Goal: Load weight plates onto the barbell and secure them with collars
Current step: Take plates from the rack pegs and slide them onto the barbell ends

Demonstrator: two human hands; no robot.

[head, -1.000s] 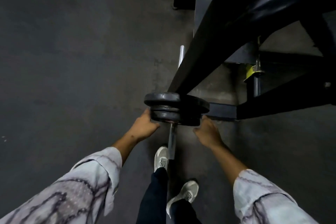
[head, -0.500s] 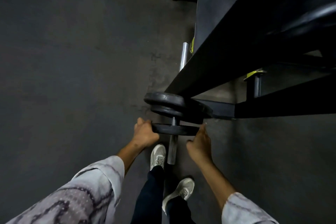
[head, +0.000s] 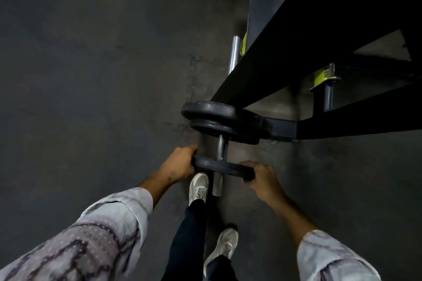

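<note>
A small weight plate (head: 222, 166) is gripped at opposite edges by the left hand (head: 180, 163) and right hand (head: 262, 177), on the barbell sleeve (head: 221, 150), apart from the stacked plates (head: 219, 121); it should be kept square while slid.

Black bench frame (head: 308, 36), yellow-green fittings (head: 323, 75), perhaps clamps, grey floor (head: 91, 75).

Dim, murky wide-angle view; edges bend, deep shadows swallow detail.
</note>
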